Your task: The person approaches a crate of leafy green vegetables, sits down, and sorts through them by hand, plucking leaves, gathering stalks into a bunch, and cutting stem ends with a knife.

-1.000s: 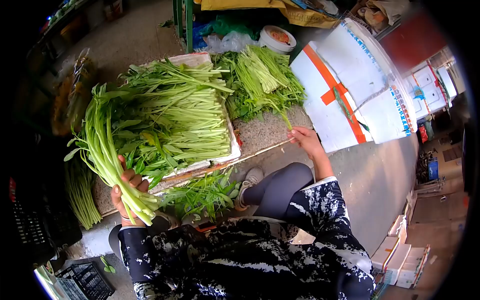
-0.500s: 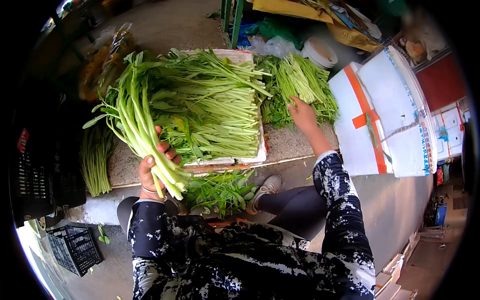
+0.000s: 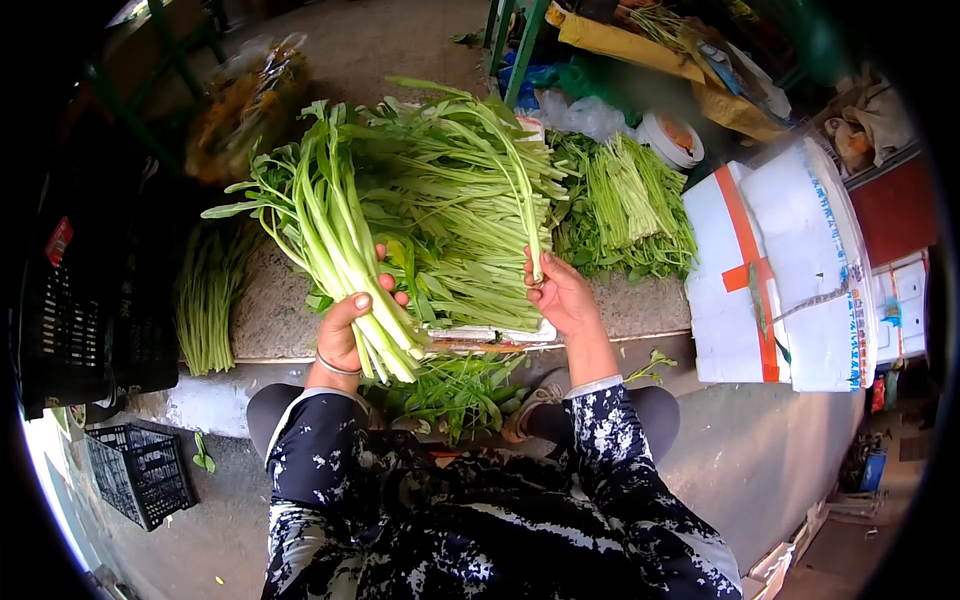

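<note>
By the white tray [image 3: 547,331], our right hand [image 3: 568,300], shifted from the stem pile [image 3: 635,200] to its right, pinches one stalk [image 3: 532,232], so both hands hold greens. At the tray's left end, our left hand [image 3: 341,338] grips a bunch [image 3: 345,245], hiding some leaves; foam boxes [image 3: 808,265] stand farther right.
</note>
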A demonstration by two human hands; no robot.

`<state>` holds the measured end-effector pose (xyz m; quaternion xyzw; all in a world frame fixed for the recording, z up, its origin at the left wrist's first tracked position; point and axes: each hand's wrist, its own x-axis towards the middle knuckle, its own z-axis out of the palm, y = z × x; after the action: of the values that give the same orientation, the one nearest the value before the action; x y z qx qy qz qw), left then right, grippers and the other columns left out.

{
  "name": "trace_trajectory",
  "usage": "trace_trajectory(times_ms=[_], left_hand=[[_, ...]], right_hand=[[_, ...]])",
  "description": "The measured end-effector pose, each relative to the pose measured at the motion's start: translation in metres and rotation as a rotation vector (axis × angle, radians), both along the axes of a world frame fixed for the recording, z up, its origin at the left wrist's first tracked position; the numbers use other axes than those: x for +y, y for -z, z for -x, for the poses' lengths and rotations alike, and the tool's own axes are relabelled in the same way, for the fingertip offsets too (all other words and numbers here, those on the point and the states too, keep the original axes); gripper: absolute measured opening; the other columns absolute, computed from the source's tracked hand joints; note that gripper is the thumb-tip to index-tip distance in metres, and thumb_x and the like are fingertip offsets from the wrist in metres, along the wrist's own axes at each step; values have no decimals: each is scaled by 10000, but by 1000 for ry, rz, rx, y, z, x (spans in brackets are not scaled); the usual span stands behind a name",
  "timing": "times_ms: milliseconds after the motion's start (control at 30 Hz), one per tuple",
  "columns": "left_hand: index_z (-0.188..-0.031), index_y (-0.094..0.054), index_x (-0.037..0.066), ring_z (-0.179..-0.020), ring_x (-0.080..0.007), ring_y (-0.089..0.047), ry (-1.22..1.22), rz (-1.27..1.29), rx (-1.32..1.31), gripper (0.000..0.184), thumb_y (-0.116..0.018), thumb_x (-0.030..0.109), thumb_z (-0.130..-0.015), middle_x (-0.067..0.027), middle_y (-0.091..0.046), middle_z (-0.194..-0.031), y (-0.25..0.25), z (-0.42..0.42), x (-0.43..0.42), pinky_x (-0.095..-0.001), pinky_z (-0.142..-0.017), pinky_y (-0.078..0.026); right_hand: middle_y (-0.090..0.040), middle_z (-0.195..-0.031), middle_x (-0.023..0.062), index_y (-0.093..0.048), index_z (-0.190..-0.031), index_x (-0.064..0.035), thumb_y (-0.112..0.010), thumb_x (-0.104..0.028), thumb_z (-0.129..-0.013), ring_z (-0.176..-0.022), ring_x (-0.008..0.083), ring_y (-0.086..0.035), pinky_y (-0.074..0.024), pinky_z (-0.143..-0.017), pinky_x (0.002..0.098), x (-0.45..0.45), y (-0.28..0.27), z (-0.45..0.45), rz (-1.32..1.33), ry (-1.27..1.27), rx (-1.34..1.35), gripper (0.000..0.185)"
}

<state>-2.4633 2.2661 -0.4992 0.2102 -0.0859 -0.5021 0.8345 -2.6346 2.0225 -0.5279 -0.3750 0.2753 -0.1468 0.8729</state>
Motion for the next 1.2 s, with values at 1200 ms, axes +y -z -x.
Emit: trace_trajectory(times_ms=[1200], left_hand=[[-1147,-421,-2,-933,-252,-552,195,-234,-17,467,-589,78,-719,-117,-545,-1020,41,47,3,-387,-845,-456]], right_hand=[[-612,-788,52,-606,-890,32,-633,-192,-793,-719,95,-560,-448,-662,199,119,-15,3,365,-207,261,245]])
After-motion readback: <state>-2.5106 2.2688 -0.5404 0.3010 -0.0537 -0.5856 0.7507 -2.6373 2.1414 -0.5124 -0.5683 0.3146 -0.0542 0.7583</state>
